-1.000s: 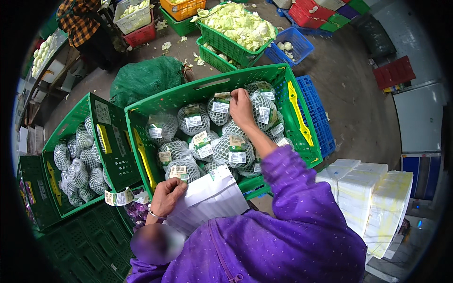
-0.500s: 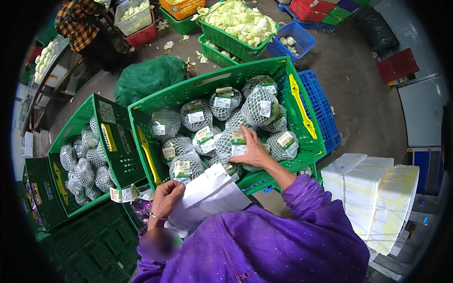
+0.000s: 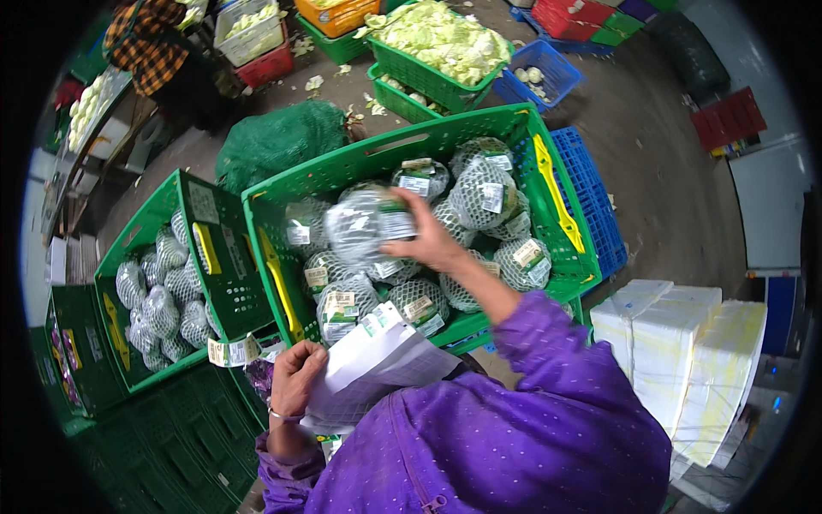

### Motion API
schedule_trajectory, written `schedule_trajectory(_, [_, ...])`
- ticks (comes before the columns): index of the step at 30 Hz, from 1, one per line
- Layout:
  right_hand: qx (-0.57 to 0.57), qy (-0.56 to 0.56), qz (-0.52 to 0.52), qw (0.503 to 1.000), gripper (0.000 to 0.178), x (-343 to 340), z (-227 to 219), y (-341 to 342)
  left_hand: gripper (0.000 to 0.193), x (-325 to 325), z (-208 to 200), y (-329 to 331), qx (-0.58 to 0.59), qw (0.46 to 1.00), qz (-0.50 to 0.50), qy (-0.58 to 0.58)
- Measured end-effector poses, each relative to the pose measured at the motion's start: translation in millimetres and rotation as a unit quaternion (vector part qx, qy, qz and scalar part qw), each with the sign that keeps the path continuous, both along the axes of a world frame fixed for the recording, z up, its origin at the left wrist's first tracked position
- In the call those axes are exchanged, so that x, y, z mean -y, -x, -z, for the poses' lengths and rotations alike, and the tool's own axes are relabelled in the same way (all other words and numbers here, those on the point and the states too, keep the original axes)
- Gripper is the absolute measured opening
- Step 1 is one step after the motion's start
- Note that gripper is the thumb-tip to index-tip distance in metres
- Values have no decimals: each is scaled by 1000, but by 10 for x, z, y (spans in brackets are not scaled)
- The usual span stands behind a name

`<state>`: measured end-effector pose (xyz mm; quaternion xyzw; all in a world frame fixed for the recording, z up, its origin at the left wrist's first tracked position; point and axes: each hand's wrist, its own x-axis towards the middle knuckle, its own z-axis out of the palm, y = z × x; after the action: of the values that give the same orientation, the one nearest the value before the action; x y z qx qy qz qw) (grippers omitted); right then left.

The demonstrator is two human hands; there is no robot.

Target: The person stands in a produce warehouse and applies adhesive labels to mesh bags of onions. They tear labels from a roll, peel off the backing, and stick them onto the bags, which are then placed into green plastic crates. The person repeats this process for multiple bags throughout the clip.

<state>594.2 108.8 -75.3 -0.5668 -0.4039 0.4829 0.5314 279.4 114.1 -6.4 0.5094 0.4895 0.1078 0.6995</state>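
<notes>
A round vegetable (image 3: 355, 227) in a white foam net and clear wrap, with a label, is gripped in my right hand (image 3: 424, 236); motion blurs it. It is over a large green crate (image 3: 325, 178) holding several more netted vegetables (image 3: 478, 195), many of them labelled. My left hand (image 3: 295, 377) is closed at the left edge of white sheets (image 3: 368, 360) with labels, near the crate's front left corner. The sheets rest against my purple clothing. What the fingertips pinch is partly hidden.
Another green crate (image 3: 195, 257) of netted vegetables stands at left. Behind are a green mesh sack (image 3: 278, 141), a crate of pale leaves (image 3: 441, 43) and a blue crate (image 3: 548, 81). White foam boxes (image 3: 676, 343) stand at right. A person in a checked shirt (image 3: 150, 51) is at far left.
My right hand has lifted a netted vegetable from the middle of the crate and moved it left and away from me. The left hand stays by the sheets, its fingers more curled.
</notes>
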Motion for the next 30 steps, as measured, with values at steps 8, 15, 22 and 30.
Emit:
schedule_trajectory(8, [458,2,-53,887,93,-276,633,523,15,-161,-63,-220,-29,993,18,-113])
schedule_trajectory(15, [-178,82,-95,976,44,429,-161,64,16,-302,142,-473,-77,958,70,-269])
schedule_trajectory(22, [43,-90,82,992,19,730,279,379,17,-258,132,-933,-11,951,168,-259])
schedule_trajectory(30, [34,-64,69,995,24,1112,-124,61,30,-243,147,-1355,-29,904,315,-288])
